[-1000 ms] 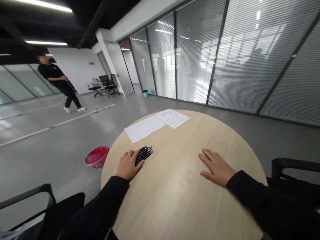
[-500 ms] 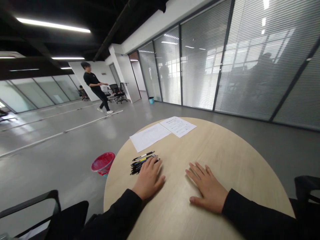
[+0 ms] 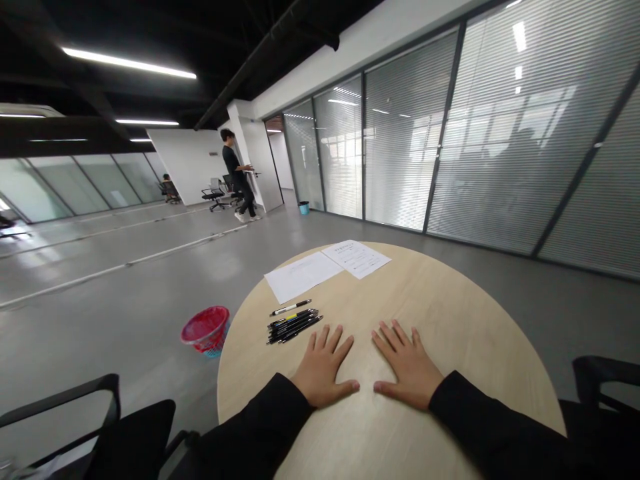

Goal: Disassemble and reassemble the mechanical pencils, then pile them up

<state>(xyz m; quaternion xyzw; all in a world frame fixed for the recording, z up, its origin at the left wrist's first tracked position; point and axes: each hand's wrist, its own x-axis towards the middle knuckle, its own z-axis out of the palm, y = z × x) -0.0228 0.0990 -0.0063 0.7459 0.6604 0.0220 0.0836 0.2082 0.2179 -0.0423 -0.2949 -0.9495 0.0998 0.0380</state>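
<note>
My left hand (image 3: 324, 367) lies flat on the round wooden table (image 3: 450, 313), fingers spread and holding nothing. Just beyond its fingertips, to the left, is a bundle of several dark pens (image 3: 290, 328), one with a yellow part. A white-and-black pen (image 3: 291, 307) lies by itself behind the bundle. My right hand (image 3: 407, 367) also rests palm down with its fingers apart, a short gap from the left one. Two printed sheets lie side by side at the far edge: a left sheet (image 3: 303, 275) and a right sheet (image 3: 357, 259).
A bin with a red liner (image 3: 206, 330) stands on the floor left of the table. Black chairs flank me, a left chair (image 3: 135, 440) and a right chair (image 3: 600, 373). Farther off, a person (image 3: 237, 173) walks near an open door (image 3: 260, 167). Glass partitions line the right.
My left hand has moved right, off the pens, and now lies flat near my right hand. The walking person has moved right toward the door. The view has shifted slightly.
</note>
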